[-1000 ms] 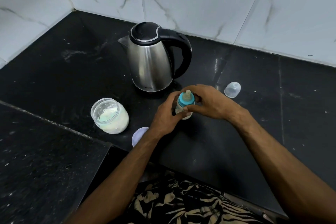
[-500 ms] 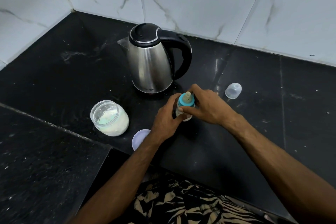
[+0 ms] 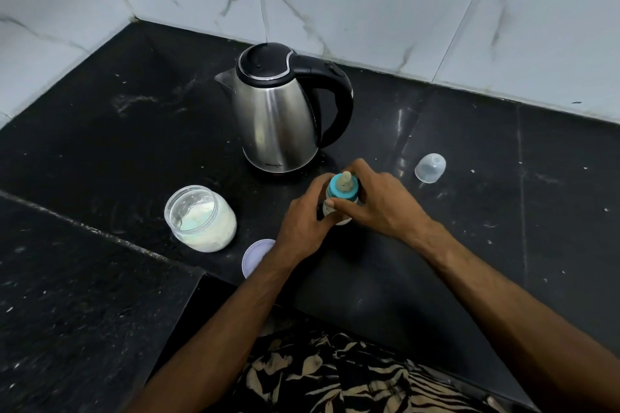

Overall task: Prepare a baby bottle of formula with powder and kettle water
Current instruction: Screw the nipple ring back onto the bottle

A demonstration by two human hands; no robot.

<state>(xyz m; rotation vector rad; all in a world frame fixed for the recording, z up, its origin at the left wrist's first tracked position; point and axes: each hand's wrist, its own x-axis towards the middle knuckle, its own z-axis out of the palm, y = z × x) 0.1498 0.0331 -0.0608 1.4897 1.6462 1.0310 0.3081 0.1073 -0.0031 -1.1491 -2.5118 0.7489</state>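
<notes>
bottle [image 3: 339, 208] upright, frame centre, just below kettle [image 3: 278, 117] | left hand [image 3: 303, 225] wraps body to steady it | right hand [image 3: 379, 201] fingers curl round teal collar [image 3: 342, 193], likely twisting it | powder jar [image 3: 201, 218] open lower left, lid [image 3: 256, 255] beside | clear cap [image 3: 430, 168] right, awaiting

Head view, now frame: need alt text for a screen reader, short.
Both hands grip a small baby bottle with a teal nipple collar, upright on a black counter: left hand on its body, right hand at the collar. Behind stands a steel kettle; left, an open powder jar and its lid; right, a clear cap.
</notes>
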